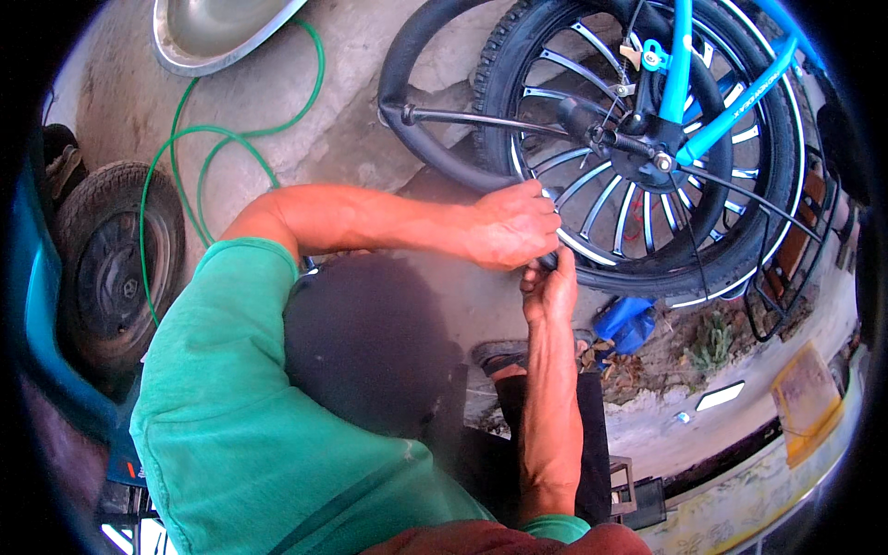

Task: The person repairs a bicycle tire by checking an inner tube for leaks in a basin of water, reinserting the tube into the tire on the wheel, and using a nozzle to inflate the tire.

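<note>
A bicycle wheel (627, 213) with a black tyre (647, 280) and silver-and-black spokes lies at the upper right, joined to a blue frame (676, 65). My left hand (513, 224) reaches across to the wheel's lower left edge, fingers closed at the rim. Just below it, my right hand (548, 294) is closed against the same edge, thumb up, around a dark part. Both grips hide what exactly is between the fingers. A thick black tube (407, 148) loops beside the wheel, above my left hand.
A steel basin (171, 51) sits upper left near a green hose (146, 231). A spare car wheel (116, 273) is at left, by a teal body panel (46, 305). A blue bag (624, 326), plant (710, 344) and black rack (772, 310) lie right. My sandalled foot (499, 361) is below.
</note>
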The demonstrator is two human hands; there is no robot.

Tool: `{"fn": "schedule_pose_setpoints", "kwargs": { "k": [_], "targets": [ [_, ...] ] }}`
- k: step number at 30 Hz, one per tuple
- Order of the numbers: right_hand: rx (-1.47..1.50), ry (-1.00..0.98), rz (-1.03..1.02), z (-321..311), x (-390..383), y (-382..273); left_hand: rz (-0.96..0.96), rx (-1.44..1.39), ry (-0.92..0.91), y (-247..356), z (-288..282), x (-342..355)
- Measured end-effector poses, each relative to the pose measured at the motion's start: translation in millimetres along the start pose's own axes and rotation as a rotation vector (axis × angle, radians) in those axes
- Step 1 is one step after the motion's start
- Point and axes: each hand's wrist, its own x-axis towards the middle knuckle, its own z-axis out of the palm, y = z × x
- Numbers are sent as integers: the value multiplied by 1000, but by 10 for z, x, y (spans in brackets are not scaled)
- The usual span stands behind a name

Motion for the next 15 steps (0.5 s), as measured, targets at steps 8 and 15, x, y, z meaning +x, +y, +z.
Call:
{"fn": "schedule_pose_setpoints", "kwargs": {
  "k": [8, 15],
  "targets": [
    [141, -71, -112, -69, 202, 180, 4, -70, 2, -29, -21, -3],
    [216, -212, -148, -119, 76, 105, -10, -200, 120, -38, -68, -11]
  ]
}}
